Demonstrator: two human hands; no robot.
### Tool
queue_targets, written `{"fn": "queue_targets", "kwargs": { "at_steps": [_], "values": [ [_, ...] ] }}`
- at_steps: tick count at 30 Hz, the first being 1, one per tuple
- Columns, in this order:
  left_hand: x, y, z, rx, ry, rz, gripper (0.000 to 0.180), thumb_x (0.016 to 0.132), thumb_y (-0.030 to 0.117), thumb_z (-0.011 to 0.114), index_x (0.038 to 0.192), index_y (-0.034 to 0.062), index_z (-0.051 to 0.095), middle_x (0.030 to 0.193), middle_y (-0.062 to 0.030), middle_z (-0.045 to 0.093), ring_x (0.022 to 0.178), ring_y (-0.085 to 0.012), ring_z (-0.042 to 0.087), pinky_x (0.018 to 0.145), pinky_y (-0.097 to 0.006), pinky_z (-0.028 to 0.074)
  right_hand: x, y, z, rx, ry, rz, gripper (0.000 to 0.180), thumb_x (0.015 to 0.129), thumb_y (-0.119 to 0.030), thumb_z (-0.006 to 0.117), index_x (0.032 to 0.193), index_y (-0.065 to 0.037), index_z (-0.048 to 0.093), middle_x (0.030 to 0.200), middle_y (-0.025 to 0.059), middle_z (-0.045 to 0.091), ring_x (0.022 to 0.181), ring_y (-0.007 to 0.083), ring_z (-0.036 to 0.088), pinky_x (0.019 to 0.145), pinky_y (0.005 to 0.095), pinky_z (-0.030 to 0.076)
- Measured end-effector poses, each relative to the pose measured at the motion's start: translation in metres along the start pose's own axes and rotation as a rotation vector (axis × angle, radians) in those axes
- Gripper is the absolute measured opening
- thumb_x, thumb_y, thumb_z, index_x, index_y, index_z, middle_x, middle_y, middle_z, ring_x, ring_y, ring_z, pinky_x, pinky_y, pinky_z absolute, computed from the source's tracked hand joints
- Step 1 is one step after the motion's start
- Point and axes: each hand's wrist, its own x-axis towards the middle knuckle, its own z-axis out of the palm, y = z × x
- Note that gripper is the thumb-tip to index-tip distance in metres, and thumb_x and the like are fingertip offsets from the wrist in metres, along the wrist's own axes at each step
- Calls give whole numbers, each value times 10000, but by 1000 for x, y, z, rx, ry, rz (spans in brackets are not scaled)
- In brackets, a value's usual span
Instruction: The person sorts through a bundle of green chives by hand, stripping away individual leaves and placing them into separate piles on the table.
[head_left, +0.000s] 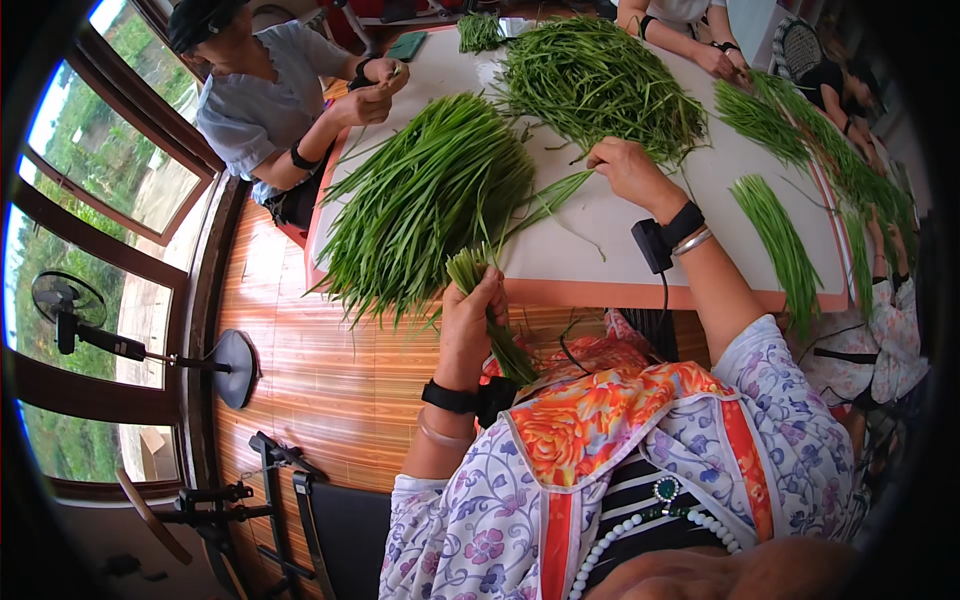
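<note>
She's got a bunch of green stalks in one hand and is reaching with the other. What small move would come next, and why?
Probably draw the right hand back to the bunch in the left hand. The right fingers pinch a few stalks at the edge of the big pile, and the left grip is already closed around gathered ones.

White table (600, 235) with an orange-red rim. Directly on top: large fanned heap of long green chive stalks (420, 200) at left; tangled mound of thinner greens (595, 85) behind; straight green bundle (775, 235) at right; longer row of greens (800, 125) along far right edge; small tuft (480, 32) and dark green flat object (407, 45) at far end.
</note>
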Motion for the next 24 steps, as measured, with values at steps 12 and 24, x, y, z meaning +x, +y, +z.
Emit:
{"fn": "queue_targets", "kwargs": {
  "at_steps": [12, 24],
  "values": [
    [0, 36, 33, 212, -33, 183, 199, 980, 168, 574, 832, 43, 623, 712, 0, 591, 535, -37, 421, 467, -196, 331, -19, -80, -122, 450, -117, 46, 89, 818, 45, 650, 903, 19, 643, 834, 25, 654, 775, 102, 619, 715, 254, 496],
    [16, 16, 58, 224, -142, 24, 186, 979, 216, 581, 1080, 76, 651, 822, -11, 665, 644, -37, 501, 529, -197, 361, -5, -123, -50, 610, -286, -44, 157, 797, 25, 701, 929, 12, 618, 840, 41, 672, 799, 91, 634, 725, 250, 514]
  ]
}}
